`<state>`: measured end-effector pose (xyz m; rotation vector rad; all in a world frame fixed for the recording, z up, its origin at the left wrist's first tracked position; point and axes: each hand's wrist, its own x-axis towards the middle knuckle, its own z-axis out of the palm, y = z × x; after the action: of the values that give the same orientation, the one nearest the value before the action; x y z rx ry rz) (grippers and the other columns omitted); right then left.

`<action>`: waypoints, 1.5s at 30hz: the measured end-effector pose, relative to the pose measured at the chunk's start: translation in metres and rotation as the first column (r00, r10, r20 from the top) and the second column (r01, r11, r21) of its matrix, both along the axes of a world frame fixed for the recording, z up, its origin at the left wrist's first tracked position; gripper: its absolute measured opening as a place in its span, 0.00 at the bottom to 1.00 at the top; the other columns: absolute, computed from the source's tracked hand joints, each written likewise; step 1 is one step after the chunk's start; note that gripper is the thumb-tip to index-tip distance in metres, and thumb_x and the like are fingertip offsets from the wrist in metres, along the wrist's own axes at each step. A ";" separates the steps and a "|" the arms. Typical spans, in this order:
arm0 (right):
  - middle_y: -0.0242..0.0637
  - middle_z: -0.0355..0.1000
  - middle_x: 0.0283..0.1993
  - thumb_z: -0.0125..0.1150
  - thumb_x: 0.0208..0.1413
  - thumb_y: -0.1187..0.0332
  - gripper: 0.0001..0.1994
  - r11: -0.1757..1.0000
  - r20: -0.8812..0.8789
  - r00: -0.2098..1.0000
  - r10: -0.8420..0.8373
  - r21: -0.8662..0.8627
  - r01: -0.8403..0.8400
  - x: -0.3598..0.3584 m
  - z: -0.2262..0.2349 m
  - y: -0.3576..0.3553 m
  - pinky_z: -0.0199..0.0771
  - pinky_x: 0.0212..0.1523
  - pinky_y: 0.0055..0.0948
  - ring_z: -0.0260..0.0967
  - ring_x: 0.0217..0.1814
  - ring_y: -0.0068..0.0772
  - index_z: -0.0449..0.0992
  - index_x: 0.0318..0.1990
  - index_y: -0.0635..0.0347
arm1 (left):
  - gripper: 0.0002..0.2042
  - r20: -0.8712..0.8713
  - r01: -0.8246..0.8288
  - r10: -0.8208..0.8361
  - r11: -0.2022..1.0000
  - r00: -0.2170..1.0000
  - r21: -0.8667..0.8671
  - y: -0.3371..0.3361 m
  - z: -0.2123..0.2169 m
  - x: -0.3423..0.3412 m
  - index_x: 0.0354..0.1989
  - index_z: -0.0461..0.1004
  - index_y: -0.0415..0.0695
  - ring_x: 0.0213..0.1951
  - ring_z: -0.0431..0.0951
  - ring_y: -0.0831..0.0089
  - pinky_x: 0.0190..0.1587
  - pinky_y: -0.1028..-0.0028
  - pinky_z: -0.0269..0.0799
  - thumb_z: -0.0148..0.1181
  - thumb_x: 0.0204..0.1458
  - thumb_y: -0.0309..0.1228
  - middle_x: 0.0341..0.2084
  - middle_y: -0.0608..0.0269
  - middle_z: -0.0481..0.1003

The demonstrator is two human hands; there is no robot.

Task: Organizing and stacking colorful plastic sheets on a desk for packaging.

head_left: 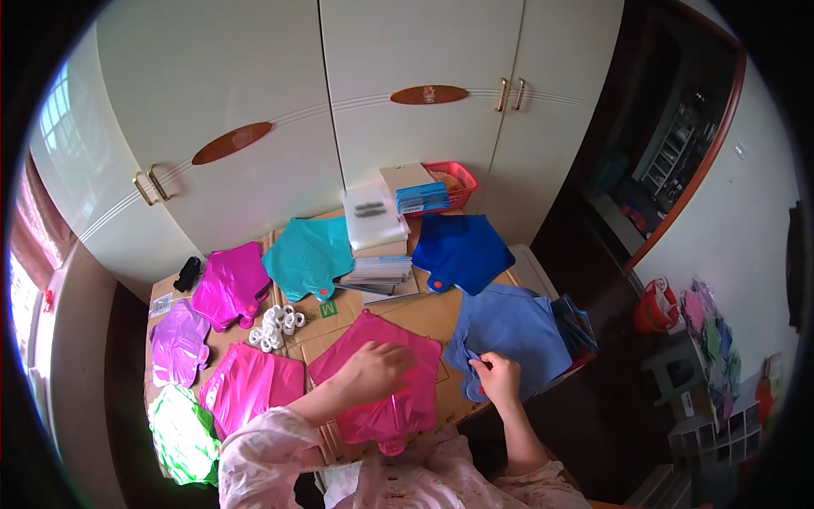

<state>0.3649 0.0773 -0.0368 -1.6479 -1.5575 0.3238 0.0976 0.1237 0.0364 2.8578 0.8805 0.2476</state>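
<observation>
My right hand (498,377) is closed, thumb and forefinger pinching the left edge of a flat grey-blue foil piece (517,335), many-sided with a rounded tab and perhaps a deflated foil balloon. Above a similar deep pink foil piece (415,407) hovers my left hand (381,369). Its fingers look curled, but motion smears the tips, so whether they hold anything is unclear. Left of that forearm lies a bright pink foil piece (254,386). White ring-shaped rolls (277,327) sit in a small heap beyond it.
Cardboard (339,318) covers the table. More foil pieces lie around: teal (309,250), royal blue (462,250), magenta (229,284), purple (178,343), green-white (182,437). Behind are stacked cards (377,276), a clear-topped box (373,225) and a red basket (462,182), against white cabinets (424,42).
</observation>
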 end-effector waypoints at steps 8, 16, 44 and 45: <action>0.29 0.66 0.16 0.63 0.50 0.69 0.09 0.994 -0.413 0.909 -0.049 -0.108 0.004 0.028 -0.006 0.002 0.59 0.21 0.22 0.58 0.19 0.14 0.75 0.25 0.66 | 0.18 0.048 0.266 -0.278 0.949 0.960 0.171 0.029 -0.046 0.093 0.48 0.72 0.45 0.54 0.69 0.66 0.52 0.64 0.66 0.57 0.49 0.38 0.50 0.60 0.70; 0.23 0.67 0.27 0.58 0.54 0.74 0.04 0.900 -0.705 0.687 -0.175 0.168 0.402 0.204 0.047 0.007 0.60 0.33 0.17 0.60 0.30 0.13 0.72 0.28 0.57 | 0.16 0.009 0.261 -0.268 0.946 0.963 0.191 0.021 -0.058 0.090 0.47 0.72 0.44 0.54 0.70 0.64 0.49 0.62 0.68 0.54 0.51 0.36 0.50 0.58 0.70; 0.38 0.75 0.32 0.57 0.46 0.58 0.12 0.957 0.728 0.640 0.246 -0.079 -0.278 -0.054 0.008 0.245 0.76 0.34 0.40 0.75 0.34 0.41 0.79 0.25 0.57 | 0.11 0.707 -0.425 0.416 0.888 0.572 -0.179 0.246 0.147 -0.100 0.39 0.78 0.46 0.37 0.79 0.57 0.41 0.66 0.74 0.56 0.52 0.37 0.34 0.56 0.79; 0.37 0.75 0.31 0.56 0.46 0.59 0.12 0.955 0.724 0.644 0.246 -0.068 -0.289 -0.055 -0.001 0.250 0.76 0.34 0.40 0.75 0.34 0.41 0.79 0.25 0.57 | 0.11 0.686 -0.450 0.398 0.886 0.609 -0.114 0.252 0.140 -0.094 0.39 0.78 0.47 0.36 0.79 0.58 0.41 0.66 0.74 0.56 0.52 0.37 0.33 0.56 0.79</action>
<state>0.3097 0.3275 -0.0375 -1.5778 -2.3988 -0.2852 0.0040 0.3755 0.1762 2.2032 1.3378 1.3317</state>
